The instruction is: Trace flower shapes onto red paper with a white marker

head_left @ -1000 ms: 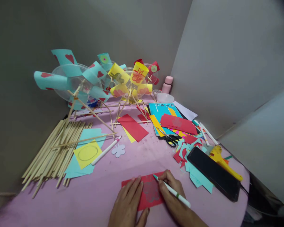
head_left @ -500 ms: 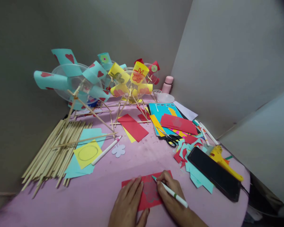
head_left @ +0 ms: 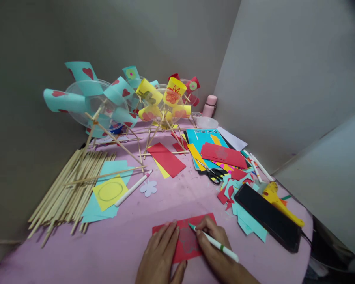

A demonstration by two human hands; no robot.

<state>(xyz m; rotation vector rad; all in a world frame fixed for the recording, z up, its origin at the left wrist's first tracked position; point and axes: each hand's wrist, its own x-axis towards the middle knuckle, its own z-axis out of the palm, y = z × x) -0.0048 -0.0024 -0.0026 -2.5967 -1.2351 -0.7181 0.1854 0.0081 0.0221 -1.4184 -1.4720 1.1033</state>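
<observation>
A red paper strip (head_left: 180,253) lies on the table close to me, with a grey-green shape drawn on it. My left hand (head_left: 161,250) rests flat across its left part, fingers stretched out. In my right hand (head_left: 214,244) is a white felt-tip pen (head_left: 221,247) with a green tip and a green band, and the tip is at the top of the drawing. Beyond the strip lies a white flower-shaped paper cutout (head_left: 148,188). A white marker (head_left: 133,188) with a pink end lies left of it, partly on a yellow paper square (head_left: 111,193) with an oval drawn on it.
Paper windmills (head_left: 77,100) on stick frames stand at the back. Wooden sticks (head_left: 59,193) lie left. To the right are black-handled scissors (head_left: 214,175), paper scraps (head_left: 230,189), a phone (head_left: 268,217) and a yellow glue gun (head_left: 281,203). A pink bottle (head_left: 209,105) stands by the wall.
The pen tip has shifted slightly left and down on the red strip, and the pen's rear end has swung a little right. My left hand stays put.
</observation>
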